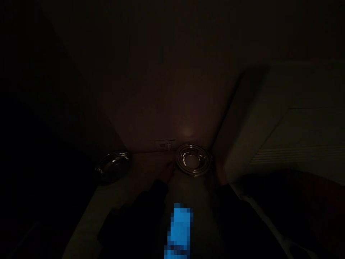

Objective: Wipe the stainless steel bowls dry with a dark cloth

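A round, shiny metal bowl (192,161), with several rings round its rim as if more dishes are stacked under it, sits near the wall. My left hand (167,172) is at its left edge, fingers bent in against the side. On the opposite side, my right hand (220,173) is close against the rim. Both hands seem to grip it between them, though deep shadow hides most of the fingers. Further left stands another shiny metal dish (114,165), tilted and apart from my hands.
The room is very dark. Behind the bowl rises a wall with a socket plate (165,144) low on it. A pale surface (91,212) lies under the dishes. To the right is a light panelled unit (269,144) with ridges. A blurred bright blue patch (180,226) shows at the bottom.
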`<state>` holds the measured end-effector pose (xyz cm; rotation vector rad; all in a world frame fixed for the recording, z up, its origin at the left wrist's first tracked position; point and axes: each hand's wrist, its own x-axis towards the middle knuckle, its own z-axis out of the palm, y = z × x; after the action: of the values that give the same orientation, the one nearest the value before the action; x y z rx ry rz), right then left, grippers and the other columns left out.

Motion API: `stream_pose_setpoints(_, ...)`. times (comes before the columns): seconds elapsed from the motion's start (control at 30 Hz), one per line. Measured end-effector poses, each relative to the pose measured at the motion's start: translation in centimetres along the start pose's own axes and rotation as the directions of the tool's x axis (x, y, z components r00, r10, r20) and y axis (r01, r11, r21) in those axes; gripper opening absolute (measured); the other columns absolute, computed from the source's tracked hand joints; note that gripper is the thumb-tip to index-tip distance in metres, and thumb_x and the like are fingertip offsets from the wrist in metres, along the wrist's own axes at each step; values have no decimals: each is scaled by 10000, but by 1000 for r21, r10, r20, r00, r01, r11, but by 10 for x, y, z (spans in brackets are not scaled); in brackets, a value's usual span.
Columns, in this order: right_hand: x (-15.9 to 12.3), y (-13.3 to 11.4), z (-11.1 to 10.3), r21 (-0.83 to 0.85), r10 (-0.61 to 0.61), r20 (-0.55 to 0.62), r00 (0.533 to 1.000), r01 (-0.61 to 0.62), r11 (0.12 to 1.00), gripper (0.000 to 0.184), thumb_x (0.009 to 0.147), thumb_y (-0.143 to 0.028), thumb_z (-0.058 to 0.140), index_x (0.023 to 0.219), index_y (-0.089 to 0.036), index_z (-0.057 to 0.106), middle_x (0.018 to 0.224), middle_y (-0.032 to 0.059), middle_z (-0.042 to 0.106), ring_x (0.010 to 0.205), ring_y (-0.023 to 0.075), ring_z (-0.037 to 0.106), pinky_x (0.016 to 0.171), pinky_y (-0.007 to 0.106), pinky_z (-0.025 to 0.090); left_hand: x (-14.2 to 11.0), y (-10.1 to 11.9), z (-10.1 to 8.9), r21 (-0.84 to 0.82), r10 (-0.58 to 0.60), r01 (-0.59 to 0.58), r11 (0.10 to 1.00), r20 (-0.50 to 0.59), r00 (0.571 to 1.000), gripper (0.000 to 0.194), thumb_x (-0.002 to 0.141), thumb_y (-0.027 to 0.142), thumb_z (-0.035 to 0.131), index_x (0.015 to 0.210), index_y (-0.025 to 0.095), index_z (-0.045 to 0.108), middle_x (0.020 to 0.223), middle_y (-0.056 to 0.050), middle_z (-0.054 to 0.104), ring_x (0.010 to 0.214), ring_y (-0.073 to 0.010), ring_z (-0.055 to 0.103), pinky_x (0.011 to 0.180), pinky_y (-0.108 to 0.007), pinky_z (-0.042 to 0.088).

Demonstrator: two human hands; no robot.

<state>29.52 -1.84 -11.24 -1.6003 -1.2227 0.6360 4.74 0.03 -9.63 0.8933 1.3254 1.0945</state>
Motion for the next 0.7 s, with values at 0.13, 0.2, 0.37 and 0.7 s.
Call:
stream_pose_setpoints(0.13, -31, 0, -15, 84, 103, -11, 995, -101, 991, 368, 924, -462, 462, 1039, -168, 652, 1046, 88, 676, 946, 215, 644, 842, 410, 519, -21, 8, -16, 66, -94, 93, 994, 18, 995, 144, 832, 269, 626, 829, 128, 657, 791, -29, 674, 742, -143, 632, 744, -342, 517)
stream_pose_setpoints(0.2, -45, -3, -21, 125, 138, -8, 990, -136, 983, 488, 886, -557, 414, 914, -163, 699, 903, 101, 720, 873, 243, 678, 786, 393, 541, -33, 14, -23, 60, -74, 73, 996, 17, 997, 134, 744, 276, 696, 736, 142, 692, 739, -55, 701, 740, -182, 651, 760, -353, 506)
stream_pose_setpoints(0.37, -70, -15, -28, 183, 174, 18, 985, -174, 967, 511, 731, -643, 538, 743, -156, 694, 722, 111, 724, 688, 246, 688, 633, 357, 554, -63, 27, -36, 40, 6, -5, 999, -12, 1000, 274, 526, 382, 794, 674, 166, 715, 691, -66, 720, 691, -210, 656, 713, -348, 512)
stream_pose_setpoints(0.7, -97, -50, -16, 202, 78, 192, 978, -117, 972, 480, 668, -587, 669, 887, -160, 687, 789, 93, 730, 686, 211, 669, 649, 352, 552, -113, 40, -80, 76, 114, -106, 991, -107, 988, 548, 535, 474, 733, 950, 121, 676, 716, -62, 727, 729, -211, 690, 746, -356, 546)
